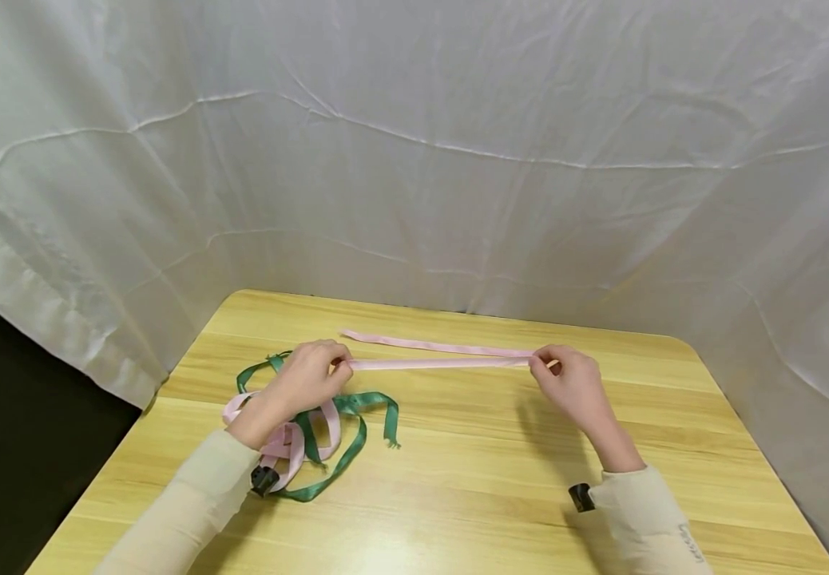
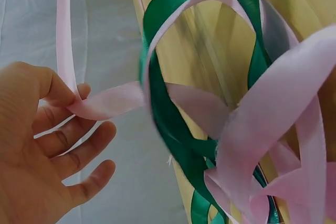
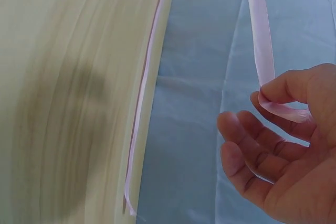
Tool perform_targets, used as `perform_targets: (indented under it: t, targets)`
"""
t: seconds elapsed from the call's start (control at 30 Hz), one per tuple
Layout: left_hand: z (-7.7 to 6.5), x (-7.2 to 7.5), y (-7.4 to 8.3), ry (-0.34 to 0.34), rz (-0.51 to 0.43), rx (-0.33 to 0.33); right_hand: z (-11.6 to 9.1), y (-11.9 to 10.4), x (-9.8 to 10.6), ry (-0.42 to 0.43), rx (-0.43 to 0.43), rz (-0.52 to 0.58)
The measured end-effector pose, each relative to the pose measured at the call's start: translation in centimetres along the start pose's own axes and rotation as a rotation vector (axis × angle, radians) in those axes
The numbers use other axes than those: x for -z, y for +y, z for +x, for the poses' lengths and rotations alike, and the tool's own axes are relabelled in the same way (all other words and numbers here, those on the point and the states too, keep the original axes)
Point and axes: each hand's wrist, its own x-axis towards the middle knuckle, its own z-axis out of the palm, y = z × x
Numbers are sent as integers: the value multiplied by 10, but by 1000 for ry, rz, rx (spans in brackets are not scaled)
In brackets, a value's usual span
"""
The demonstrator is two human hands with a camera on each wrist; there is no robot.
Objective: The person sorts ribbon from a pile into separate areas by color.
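Above the far half of the wooden desk (image 1: 501, 471), a pink ribbon (image 1: 438, 363) is held stretched between two hands. Its left part is pinched between thumb and forefinger of the left hand (image 1: 311, 375), while the other fingers (image 2: 79, 153) are seen loosely spread in the left wrist view. The fold at its right end is pinched by the thumb and forefinger of the right hand (image 1: 571, 385), the remaining fingers (image 3: 247, 145) being left relaxed and slightly curled. From that fold a second run of the same ribbon is laid back across the desk, just behind the stretched part, toward the left. Under and beside the left wrist, a loose tangle of green ribbon (image 1: 346, 451) and more pink ribbon is spread on the desk. Cream sleeves (image 1: 192, 499) are worn on both arms. White cloth (image 1: 414, 160) is hung behind and around the desk.
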Motion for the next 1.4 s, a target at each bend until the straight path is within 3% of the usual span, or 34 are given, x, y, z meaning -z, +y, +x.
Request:
perform_targets:
  t: [0.43,1.0,1.4]
  targets:
    - [-1,2,-4,22,58,79,-3,6,12,18,-38,-33]
    - [-10,16,-17,8,-88,158,-5,17,21,32,-63,-30]
    - [-11,21,-21,34,-77,170,-7,22,28,47,-75,-30]
